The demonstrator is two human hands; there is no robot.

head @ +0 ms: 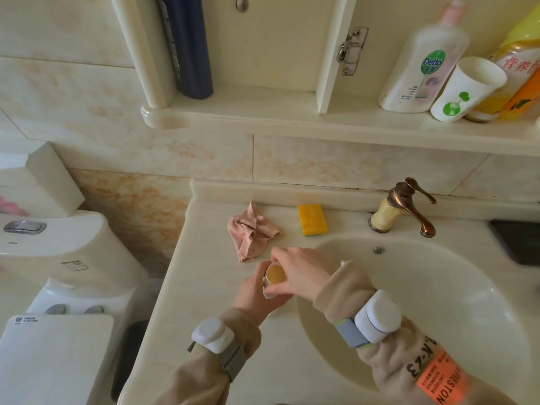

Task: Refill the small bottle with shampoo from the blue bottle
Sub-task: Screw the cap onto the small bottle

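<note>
A small white bottle (pixel 271 280) with a yellowish top face sits on the counter left of the basin. My left hand (pixel 253 292) wraps around its body from the left. My right hand (pixel 296 270) reaches over from the right, its fingers curled round the bottle's top. Most of the bottle is hidden by both hands. The tall dark blue bottle (pixel 190 45) stands upright on the wall shelf at the upper left, far from both hands.
A crumpled pink cloth (pixel 251 233) and a yellow sponge (pixel 311 219) lie behind the hands. The basin (pixel 455 287) with a bronze tap (pixel 409 207) is to the right. Bottles and a white cup (pixel 464 90) fill the shelf's right end. A toilet (pixel 58 258) stands left of the counter.
</note>
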